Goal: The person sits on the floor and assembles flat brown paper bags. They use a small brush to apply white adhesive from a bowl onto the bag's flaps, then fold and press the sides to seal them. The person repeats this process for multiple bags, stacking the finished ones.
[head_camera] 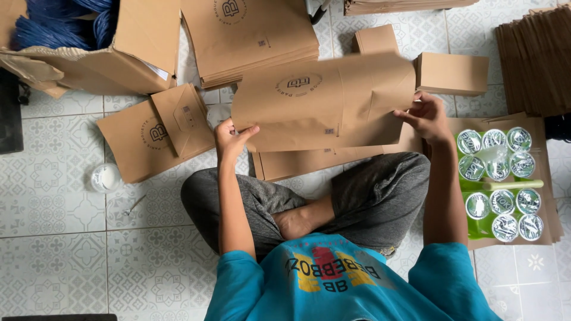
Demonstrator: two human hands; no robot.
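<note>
I sit cross-legged on a tiled floor and hold a flat brown paper bag (321, 98) above my knees. My left hand (231, 138) pinches its lower left edge. My right hand (426, 116) grips its right end, where the bag's bottom flap is folded. Under the held bag, more flat brown bags (303, 160) lie on the floor in front of my legs.
Brown bags lie at left (151, 134) and stacked at the top (250, 35). A cardboard box (140, 44) with blue cord (56, 21) sits top left. Round foil-lidded cups (498, 178) rest on green trays at right. A small white cup (106, 177) stands at left.
</note>
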